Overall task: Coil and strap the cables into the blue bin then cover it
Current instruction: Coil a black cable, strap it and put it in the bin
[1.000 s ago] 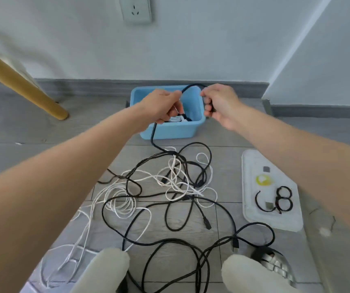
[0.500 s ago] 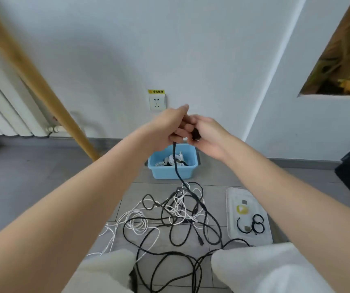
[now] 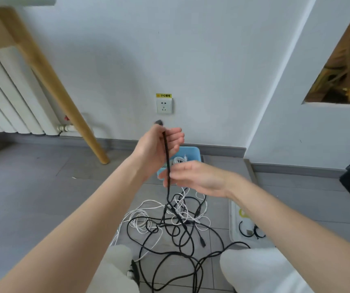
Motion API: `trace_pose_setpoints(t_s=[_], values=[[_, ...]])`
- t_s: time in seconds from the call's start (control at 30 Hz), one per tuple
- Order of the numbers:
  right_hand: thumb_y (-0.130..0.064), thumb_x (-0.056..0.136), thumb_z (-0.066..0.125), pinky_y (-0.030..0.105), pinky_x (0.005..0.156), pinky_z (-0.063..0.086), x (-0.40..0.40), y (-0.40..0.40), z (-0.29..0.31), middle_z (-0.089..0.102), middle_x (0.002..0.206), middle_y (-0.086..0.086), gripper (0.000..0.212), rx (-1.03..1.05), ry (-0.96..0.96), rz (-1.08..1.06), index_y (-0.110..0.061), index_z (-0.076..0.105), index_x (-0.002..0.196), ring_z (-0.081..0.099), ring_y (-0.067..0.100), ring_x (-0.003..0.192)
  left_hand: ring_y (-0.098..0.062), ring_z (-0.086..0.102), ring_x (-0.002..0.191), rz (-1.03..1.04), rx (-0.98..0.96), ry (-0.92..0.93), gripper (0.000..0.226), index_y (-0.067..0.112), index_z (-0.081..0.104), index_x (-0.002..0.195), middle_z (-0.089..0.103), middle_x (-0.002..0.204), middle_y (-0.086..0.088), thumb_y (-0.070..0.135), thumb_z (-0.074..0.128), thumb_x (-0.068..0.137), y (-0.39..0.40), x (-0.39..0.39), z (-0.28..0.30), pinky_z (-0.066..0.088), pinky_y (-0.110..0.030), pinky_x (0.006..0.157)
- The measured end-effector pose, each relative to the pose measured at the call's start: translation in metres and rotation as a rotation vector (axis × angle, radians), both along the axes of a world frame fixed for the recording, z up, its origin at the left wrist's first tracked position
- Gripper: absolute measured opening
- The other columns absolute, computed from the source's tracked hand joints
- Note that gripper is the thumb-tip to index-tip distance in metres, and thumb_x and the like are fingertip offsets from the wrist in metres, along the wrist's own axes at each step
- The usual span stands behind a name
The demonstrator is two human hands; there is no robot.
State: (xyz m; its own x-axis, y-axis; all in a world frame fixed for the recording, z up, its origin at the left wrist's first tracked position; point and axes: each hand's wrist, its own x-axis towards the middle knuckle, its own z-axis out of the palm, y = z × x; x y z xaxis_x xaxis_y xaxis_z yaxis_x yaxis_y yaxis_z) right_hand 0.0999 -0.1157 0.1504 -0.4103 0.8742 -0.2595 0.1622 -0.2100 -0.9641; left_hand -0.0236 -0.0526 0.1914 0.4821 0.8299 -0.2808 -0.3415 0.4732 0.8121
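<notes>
One head-worn wide-angle view; looks forward and down from above the person's knees; near the raised hands; faces the white plaster wall (image 3: 191, 49); grey tiled floor (image 3: 32, 187) below; no second view.

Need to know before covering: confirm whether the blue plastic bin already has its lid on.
No: the blue plastic bin stands open against the wall with a white coiled cable visible inside, nothing covering it.

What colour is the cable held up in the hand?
Black; the cable hangs from the left hand, clearest in the head view.
</notes>
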Motion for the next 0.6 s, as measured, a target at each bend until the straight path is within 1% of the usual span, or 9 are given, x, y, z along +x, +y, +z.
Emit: trace_pose_setpoints(t_s=[0.07,0.2,0.23,0.3,0.37,0.4,0.43,0.5,0.6], values=[[-0.013,0.099,0.042,0.023,0.089,0.036,-0.002,-0.002,-0.002,0.056,0.087,0.001,0.023,0.076,-0.075,0.046,-0.018,0.064,0.105,0.051,0.009,0.088,-0.007,0.066,0.052,-0.017,0.0,-0.002,0.036,0.006,0.058,0.086,0.069,0.062,-0.002,0.022,0.031,0.101,-0.002,0.005,0.0,0.049,-0.013,0.045],[-0.02,0.099,0.044,0.024,0.071,0.037,-0.003,-0.001,0.003,0.044,0.068,0.003,0.024,0.101,-0.101,0.086,-0.02,0.067,0.093,0.04,0.013,0.066,-0.008,0.065,0.051,-0.079,-0.012,0.025,0.038,0.007,0.056,0.08,0.068,0.06,-0.004,0.027,0.033,0.102,-0.005,0.005,0.005,0.049,-0.013,0.043],[-0.029,0.098,0.045,0.028,0.072,0.038,-0.001,0.001,0.003,0.043,0.065,0.005,0.029,0.1,-0.197,0.113,-0.023,0.069,0.083,0.039,0.015,0.063,-0.007,0.063,0.046,-0.106,-0.047,0.027,0.037,0.007,0.055,0.077,0.067,0.058,-0.005,0.025,0.034,0.102,-0.006,0.003,0.007,0.048,-0.012,0.041],[-0.051,0.091,0.047,0.033,0.076,0.042,0.006,0.006,0.0,0.047,0.062,0.01,0.044,0.148,-0.544,0.183,-0.024,0.068,0.064,0.043,0.016,0.06,-0.003,0.053,0.034,-0.243,-0.14,0.073,0.039,0.007,0.051,0.07,0.063,0.055,-0.008,0.023,0.034,0.101,-0.012,-0.001,0.008,0.037,-0.008,0.031],[-0.067,0.077,0.053,0.029,0.073,0.044,0.015,0.011,-0.004,0.054,0.07,0.009,0.056,0.221,-0.832,0.192,-0.014,0.069,0.077,0.048,0.013,0.065,-0.002,0.04,0.025,-0.447,-0.235,0.145,0.046,0.006,0.047,0.062,0.057,0.051,-0.01,0.022,0.031,0.101,-0.02,-0.005,0.005,0.026,-0.009,0.023],[-0.068,0.072,0.057,0.026,0.067,0.041,0.022,0.014,-0.004,0.052,0.069,0.005,0.059,0.248,-0.899,0.164,-0.009,0.066,0.077,0.047,0.012,0.065,-0.001,0.036,0.023,-0.53,-0.256,0.184,0.048,0.006,0.046,0.059,0.055,0.05,-0.011,0.022,0.03,0.101,-0.022,-0.007,0.002,0.024,-0.011,0.021],[-0.064,0.071,0.062,0.026,0.059,0.035,0.031,0.016,-0.002,0.046,0.063,0.002,0.056,0.272,-0.935,0.122,-0.008,0.058,0.067,0.042,0.011,0.061,-0.001,0.034,0.023,-0.587,-0.254,0.226,0.047,0.006,0.045,0.06,0.054,0.051,-0.012,0.022,0.029,0.101,-0.023,-0.011,-0.001,0.022,-0.011,0.02],[-0.047,0.073,0.073,0.026,0.05,0.022,0.052,0.02,0.005,0.033,0.052,-0.002,0.051,0.309,-0.95,-0.007,-0.015,0.042,0.051,0.029,0.009,0.049,-0.002,0.035,0.024,-0.635,-0.223,0.332,0.043,0.006,0.042,0.063,0.057,0.055,-0.015,0.022,0.029,0.102,-0.022,-0.022,-0.005,0.021,-0.01,0.02],[-0.029,0.072,0.079,0.027,0.051,0.019,0.071,0.025,0.019,0.03,0.045,-0.007,0.045,0.297,-0.729,-0.302,-0.017,0.042,0.049,0.025,0.007,0.046,-0.01,0.059,0.038,-0.639,-0.14,0.531,0.045,0.002,0.049,0.069,0.069,0.077,-0.024,0.023,0.028,0.103,-0.021,-0.039,-0.015,0.027,-0.009,0.024]])
